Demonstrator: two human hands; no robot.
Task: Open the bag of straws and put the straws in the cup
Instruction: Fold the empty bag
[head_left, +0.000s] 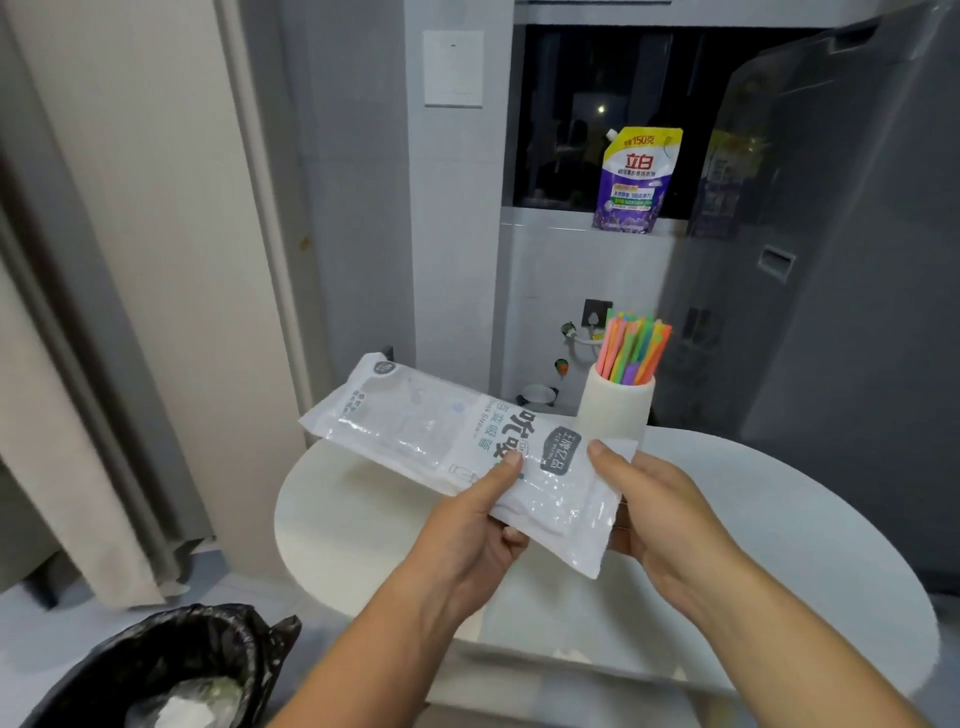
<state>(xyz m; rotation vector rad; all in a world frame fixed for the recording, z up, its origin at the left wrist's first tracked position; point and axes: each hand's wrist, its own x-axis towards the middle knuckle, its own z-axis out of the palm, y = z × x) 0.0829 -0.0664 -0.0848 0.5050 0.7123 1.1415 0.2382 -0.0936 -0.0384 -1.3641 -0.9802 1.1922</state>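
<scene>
support surface: a white table (353, 519) with a rounded edge and a smooth, slightly glossy top. one item stands directly on it – a white cup (615, 410), upright, near the far edge, holding a bundle of coloured straws (631, 345) that project above its rim.

secondary surface: a tiled window ledge (545, 223) beyond the table – a purple-and-yellow pouch (635, 179) stands upright on it, against the dark glass.

floor (249, 577): grey. a bin with a black liner (104, 660) stands on it, left of the table.
</scene>
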